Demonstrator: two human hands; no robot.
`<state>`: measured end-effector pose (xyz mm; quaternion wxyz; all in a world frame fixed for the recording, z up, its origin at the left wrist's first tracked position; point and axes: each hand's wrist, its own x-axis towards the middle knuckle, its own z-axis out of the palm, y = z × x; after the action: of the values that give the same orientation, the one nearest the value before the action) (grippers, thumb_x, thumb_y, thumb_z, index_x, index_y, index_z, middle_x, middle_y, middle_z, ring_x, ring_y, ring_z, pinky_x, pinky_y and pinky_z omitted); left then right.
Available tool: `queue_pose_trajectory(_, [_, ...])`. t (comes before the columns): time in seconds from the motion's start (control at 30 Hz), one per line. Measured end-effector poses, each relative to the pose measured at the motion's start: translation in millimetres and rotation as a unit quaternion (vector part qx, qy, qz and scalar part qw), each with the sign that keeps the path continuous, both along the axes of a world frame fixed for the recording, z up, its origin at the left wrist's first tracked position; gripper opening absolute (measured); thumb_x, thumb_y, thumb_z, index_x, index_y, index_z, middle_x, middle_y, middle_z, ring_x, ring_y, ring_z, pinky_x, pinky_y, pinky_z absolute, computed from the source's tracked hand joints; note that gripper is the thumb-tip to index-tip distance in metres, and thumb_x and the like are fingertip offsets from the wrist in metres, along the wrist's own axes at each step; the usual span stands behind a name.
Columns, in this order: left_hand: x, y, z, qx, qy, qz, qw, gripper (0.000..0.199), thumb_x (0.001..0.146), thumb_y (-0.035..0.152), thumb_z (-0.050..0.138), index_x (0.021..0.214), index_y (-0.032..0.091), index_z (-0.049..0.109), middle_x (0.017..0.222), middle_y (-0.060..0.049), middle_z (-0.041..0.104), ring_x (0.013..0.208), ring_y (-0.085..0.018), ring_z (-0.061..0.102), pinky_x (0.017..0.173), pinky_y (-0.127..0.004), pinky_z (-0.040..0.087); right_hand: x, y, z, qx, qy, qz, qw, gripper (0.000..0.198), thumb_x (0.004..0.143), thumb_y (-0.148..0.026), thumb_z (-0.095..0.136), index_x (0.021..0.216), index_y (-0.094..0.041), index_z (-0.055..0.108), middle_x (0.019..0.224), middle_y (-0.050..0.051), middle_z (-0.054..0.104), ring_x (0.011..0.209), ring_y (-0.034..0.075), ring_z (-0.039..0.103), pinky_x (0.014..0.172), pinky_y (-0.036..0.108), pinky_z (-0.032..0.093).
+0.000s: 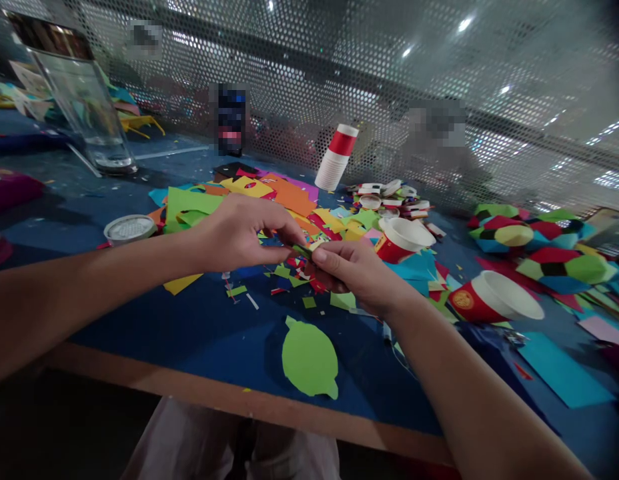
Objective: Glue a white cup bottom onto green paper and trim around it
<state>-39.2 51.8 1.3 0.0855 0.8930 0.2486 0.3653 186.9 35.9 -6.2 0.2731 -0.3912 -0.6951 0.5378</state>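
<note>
My left hand (244,233) and my right hand (357,273) meet over the middle of the table, fingertips pinched together. Between them is a small piece of green paper (302,251), mostly hidden by the fingers. On the blue tabletop just below lies a light green paper cut-out (309,357), rounded, with small tabs at its top and bottom. Loose paper scraps (292,280) in several colours are scattered under both hands. Behind my left wrist lies a larger green paper sheet (189,203).
A glass bottle (92,107) and a round lid (129,229) stand at left. Stacked paper cups (337,157) rise at the back. Red-and-white cups (404,237) and colourful paper balls (564,267) are on the right. A perforated metal screen (289,87) borders the far side.
</note>
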Motion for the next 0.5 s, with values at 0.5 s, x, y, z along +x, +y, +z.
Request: queue_pose_trajectory(0.5, [-0.3,1.4,1.0,-0.014,-0.017,-0.01,1.0,0.013,0.082,0.017,0.066,0.091,0.018,0.076,0.083,-0.002,0.077,0.074,-0.012,0.069,0.067,-0.018,0.049,-2.0,0.1,-0.3,-0.006,-0.007,-0.004,1.0,0.055,0.075,-0.07,0.069,0.068,-0.016,0.062,0.049,-0.005,0.044,0.046,0.007,0.034,0.042,0.022,0.019])
